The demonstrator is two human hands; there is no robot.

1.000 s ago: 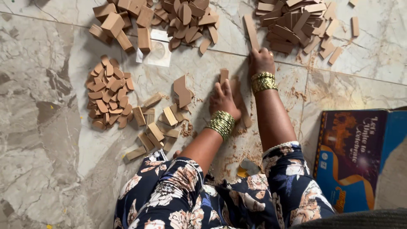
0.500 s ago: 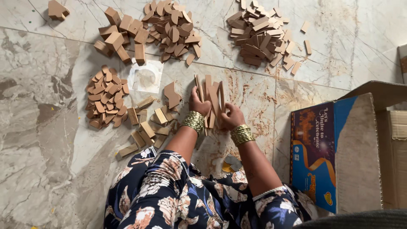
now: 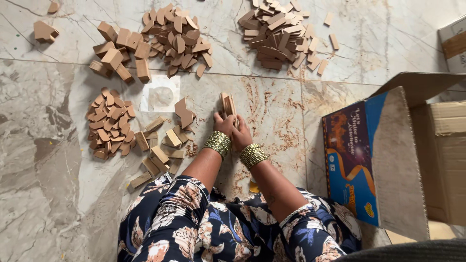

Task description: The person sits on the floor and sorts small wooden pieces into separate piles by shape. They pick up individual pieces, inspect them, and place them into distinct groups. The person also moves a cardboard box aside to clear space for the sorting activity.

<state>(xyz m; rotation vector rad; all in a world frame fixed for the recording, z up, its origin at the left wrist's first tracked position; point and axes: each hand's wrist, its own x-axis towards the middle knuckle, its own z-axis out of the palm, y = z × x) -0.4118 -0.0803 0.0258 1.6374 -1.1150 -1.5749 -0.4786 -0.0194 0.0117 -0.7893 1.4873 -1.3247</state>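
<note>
Our hands meet, pressed together

Our left hand (image 3: 224,124) and right hand (image 3: 241,136) touch, fingers curled inward, forearms angled together.

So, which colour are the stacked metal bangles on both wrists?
The stacked metal bangles are gold, one set at each wrist; the head view shows them clearly.

Tan wooden blocks (image 3: 227,104) on a grey-veined beige marble floor (image 3: 53,194); gold bangles (image 3: 218,143); navy floral trousers (image 3: 174,218); blue, orange-printed box (image 3: 352,160).
</note>
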